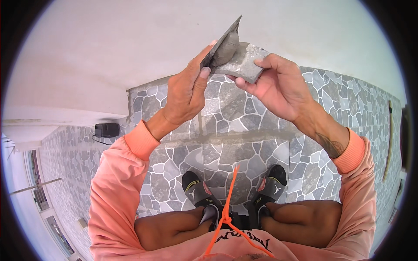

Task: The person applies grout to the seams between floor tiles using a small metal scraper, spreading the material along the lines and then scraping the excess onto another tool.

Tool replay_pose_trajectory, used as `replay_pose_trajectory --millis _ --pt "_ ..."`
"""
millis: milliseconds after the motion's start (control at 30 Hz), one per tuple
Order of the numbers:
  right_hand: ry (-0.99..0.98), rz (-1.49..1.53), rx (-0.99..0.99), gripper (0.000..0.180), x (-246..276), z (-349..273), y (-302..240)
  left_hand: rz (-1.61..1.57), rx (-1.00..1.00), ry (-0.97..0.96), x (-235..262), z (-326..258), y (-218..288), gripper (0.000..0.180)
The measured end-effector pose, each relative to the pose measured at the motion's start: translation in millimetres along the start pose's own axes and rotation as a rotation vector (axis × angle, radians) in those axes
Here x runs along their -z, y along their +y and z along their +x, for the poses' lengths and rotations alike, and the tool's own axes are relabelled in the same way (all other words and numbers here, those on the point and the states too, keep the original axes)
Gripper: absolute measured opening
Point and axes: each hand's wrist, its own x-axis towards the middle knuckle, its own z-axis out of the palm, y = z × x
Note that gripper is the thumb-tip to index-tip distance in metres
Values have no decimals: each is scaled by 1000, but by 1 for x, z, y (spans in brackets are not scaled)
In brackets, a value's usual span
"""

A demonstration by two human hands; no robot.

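My left hand point(185, 89) is closed on the edge of a thin, flat, dark grey piece point(210, 56), tilted steeply, with the thumb on its near side. I cannot tell whether it is a tile or a plate. A lump of grey mortar point(226, 48) clings to its right face. My right hand point(281, 85) pinches the near corner of a grey tile piece point(244, 63), thumb on top and fingers below. The tile's left end meets the mortar lump; both pieces are held up in front of the pale wall.
The pale wall point(143, 39) meets a stone-patterned tile floor point(235, 104). A small black box point(107, 130) with a cord stands by the wall at left. A long thin stick point(389, 139) lies at far right. My feet in dark slides point(272, 187) are below.
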Motion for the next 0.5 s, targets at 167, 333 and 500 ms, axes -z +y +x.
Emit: replay_pose_trajectory --millis 167,333,500 --pt "0 -7 -21 21 -1 -2 2 78 -156 -81 9 -4 -2 47" --pt "-37 -26 -63 25 4 -8 3 82 -188 -134 9 -7 2 59" --pt "-42 -22 -33 27 9 -11 -9 106 -238 -104 -3 0 -4 66"
